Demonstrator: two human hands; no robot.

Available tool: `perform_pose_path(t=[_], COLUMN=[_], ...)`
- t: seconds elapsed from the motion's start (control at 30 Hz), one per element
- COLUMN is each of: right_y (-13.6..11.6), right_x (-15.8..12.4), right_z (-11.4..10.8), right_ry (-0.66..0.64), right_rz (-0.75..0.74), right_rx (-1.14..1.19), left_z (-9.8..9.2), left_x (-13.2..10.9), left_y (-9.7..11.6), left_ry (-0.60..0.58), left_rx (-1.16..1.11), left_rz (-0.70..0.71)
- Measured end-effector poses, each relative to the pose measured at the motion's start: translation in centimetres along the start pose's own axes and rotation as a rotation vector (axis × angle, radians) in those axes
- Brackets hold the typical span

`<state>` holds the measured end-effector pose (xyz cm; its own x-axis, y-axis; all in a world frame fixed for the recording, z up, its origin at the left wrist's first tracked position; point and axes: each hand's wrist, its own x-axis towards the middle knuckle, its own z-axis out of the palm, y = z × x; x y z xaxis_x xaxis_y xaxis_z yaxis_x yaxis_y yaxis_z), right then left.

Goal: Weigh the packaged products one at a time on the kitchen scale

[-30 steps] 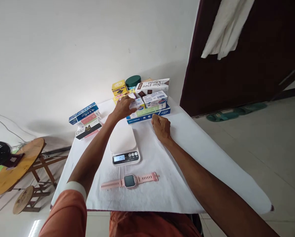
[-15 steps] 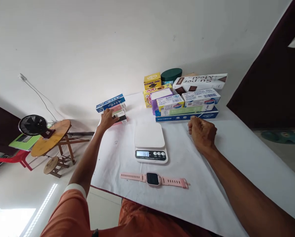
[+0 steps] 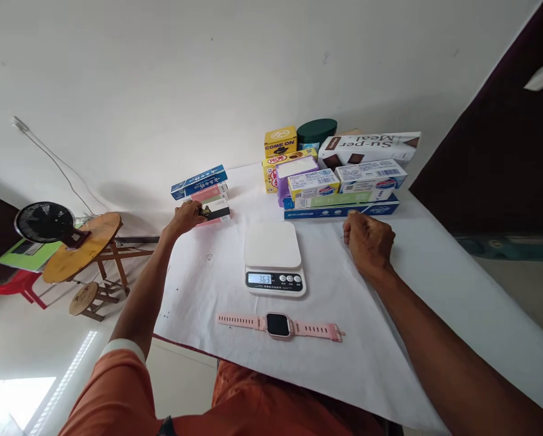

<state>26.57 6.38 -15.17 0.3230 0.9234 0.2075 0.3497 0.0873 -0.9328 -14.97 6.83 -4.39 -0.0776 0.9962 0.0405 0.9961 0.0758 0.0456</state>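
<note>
My left hand [image 3: 187,217] is at the table's left side, its fingers closed on the left end of a small black-and-white box [image 3: 217,210]. That box lies on top of a pink-and-white carton, in front of a blue toothpaste box [image 3: 199,181]. My right hand [image 3: 369,241] rests on the cloth as a fist, just in front of a long blue box [image 3: 339,211]; nothing shows in it. Between my hands stands a white kitchen scale [image 3: 274,245] with a bare platform, its display reading 363. A pink-strapped smartwatch [image 3: 278,325] lies flat nearer to me.
Behind the scale, to the right, are stacked cartons: a yellow box [image 3: 280,142], a purple pack [image 3: 280,184], a white "Su-per Meal" box [image 3: 371,147] and others. A green round lid [image 3: 317,129] shows behind. A black fan [image 3: 44,222] stands on a wooden table at left.
My left hand has slid toward the left end of the black-and-white box, so more of the box shows. My right fist stays in place. The view has shifted slightly.
</note>
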Motion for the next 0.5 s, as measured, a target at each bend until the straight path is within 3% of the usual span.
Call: perform_pose_path(t=[0.3, 0.4, 0.5], right_y=[0.0, 0.1, 0.3], right_x=[0.3, 0.4, 0.4], right_z=[0.0, 0.0, 0.0], right_ry=[0.008, 0.004, 0.002], right_rz=[-0.024, -0.022, -0.025], right_rx=[0.023, 0.042, 0.037], left_z=[-3.3, -2.4, -0.4], left_x=[-5.0, -6.3, -7.0], left_y=[5.5, 8.4, 11.2], left_ry=[0.124, 0.062, -0.026], left_rx=[-0.185, -0.262, -0.277], left_rz=[0.313, 0.445, 0.531])
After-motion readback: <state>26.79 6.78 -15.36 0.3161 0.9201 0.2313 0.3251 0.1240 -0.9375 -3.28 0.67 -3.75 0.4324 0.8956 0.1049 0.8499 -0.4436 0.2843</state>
